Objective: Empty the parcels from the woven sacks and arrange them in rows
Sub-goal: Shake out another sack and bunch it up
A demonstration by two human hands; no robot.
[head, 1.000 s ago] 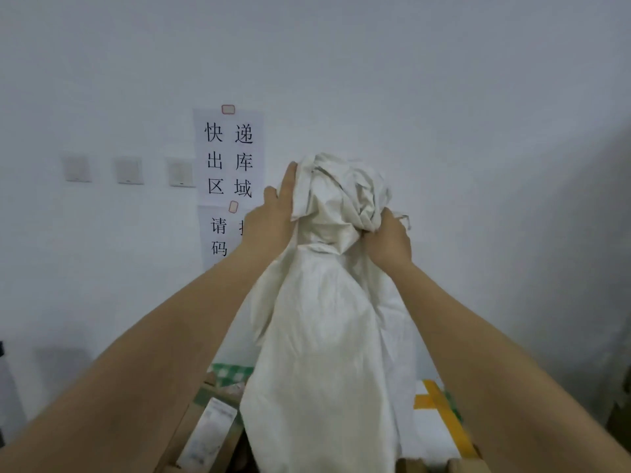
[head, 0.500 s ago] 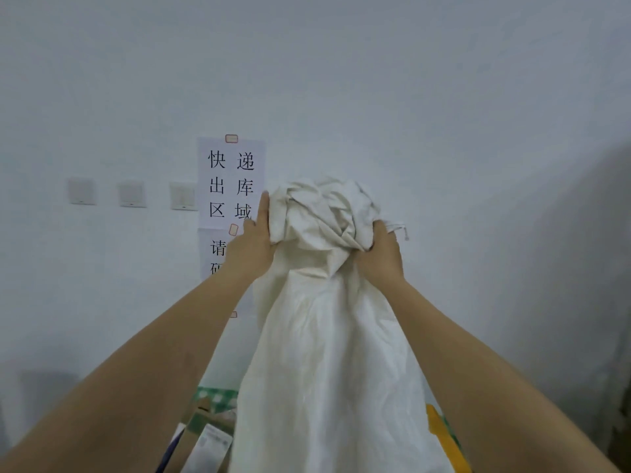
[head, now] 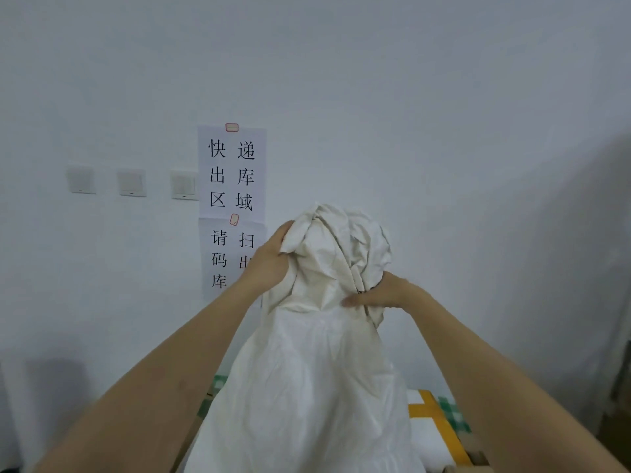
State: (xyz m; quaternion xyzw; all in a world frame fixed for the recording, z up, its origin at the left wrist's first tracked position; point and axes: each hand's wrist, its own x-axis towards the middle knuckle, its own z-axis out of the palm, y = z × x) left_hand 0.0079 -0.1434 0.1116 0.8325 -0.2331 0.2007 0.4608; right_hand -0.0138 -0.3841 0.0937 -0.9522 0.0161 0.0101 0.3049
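Gripping the bunched upper end of the woven sack (head: 321,353) from the left with the left hand (head: 269,264), fingers curled over a fold of the cloth just in front of the paper notices (head: 232,172) taped to the wall. Hanging the sack upside down between both arms, body drooping toward whatever is lying below, mouth out of sight past the bottom edge. Clamping the right side with the right hand (head: 382,291), thumb pressing flat across the fabric, remaining fingers hidden behind the folds. Risking a slip on either side, judging by how loosely the slick weave is bunched: losing one hold would be dropping the cloth over the parcels already out. Possibly trapping a parcel in a crease, no bulge showing, though impossible to tell for certain. Blocking the view downward too, with only a white parcel with yellow tape (head: 430,421) and a scrap of green checked surface (head: 454,411) peeking out at the lower right, so shaking blind could be knocking parcels off or scattering them out of any row.
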